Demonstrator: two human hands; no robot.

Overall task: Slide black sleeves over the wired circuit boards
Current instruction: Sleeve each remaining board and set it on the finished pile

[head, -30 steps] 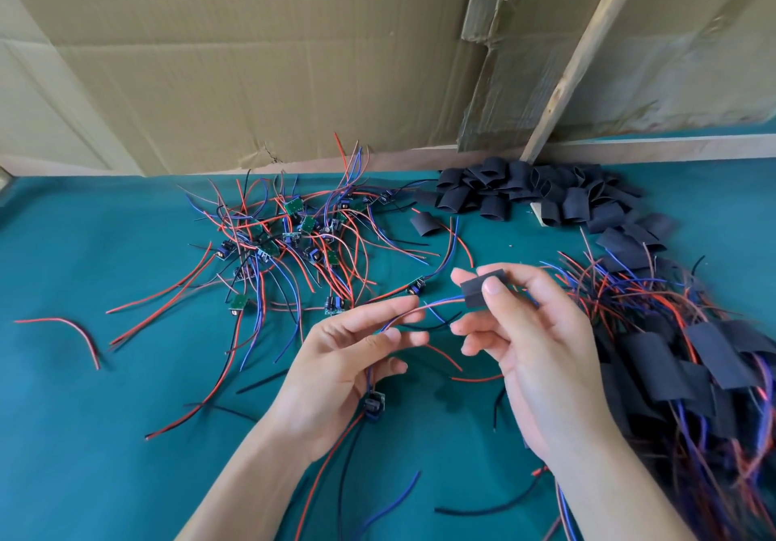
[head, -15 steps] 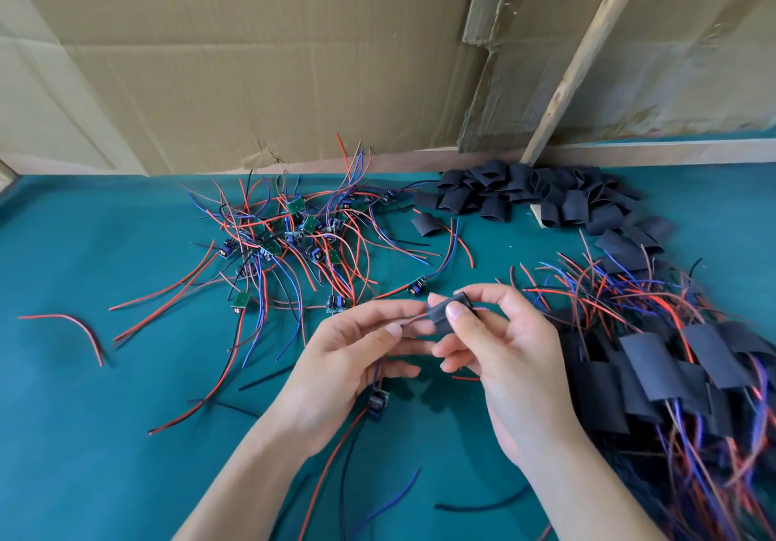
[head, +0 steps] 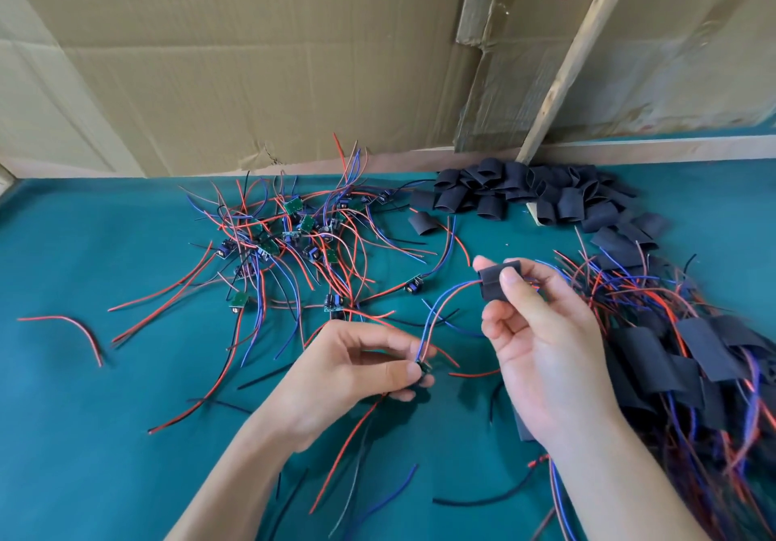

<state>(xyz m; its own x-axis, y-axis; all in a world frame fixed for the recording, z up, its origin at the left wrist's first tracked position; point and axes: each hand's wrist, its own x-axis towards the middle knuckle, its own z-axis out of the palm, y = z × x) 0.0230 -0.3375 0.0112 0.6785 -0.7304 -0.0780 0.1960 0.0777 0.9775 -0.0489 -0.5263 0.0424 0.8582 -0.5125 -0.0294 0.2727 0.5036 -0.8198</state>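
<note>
My right hand (head: pixel 541 343) pinches a black sleeve (head: pixel 495 282) between thumb and forefinger, above the teal table. A red and a blue wire (head: pixel 436 309) run out of the sleeve's left end and curve down to my left hand (head: pixel 357 372). My left hand pinches the small circuit board (head: pixel 422 368) at the end of those wires; the board is mostly hidden by my fingers. More red and black wires hang below that hand.
A tangle of bare wired boards (head: pixel 289 242) lies at the left centre. Loose black sleeves (head: pixel 525 196) are heaped at the back. Sleeved boards with wires (head: pixel 693 355) pile up at the right. Cardboard (head: pixel 252 57) and a wooden stick (head: pixel 575 49) stand behind.
My hands have moved apart. The right hand carried the sleeve up and right along the wires, while the left hand dropped down and closed on the board.
</note>
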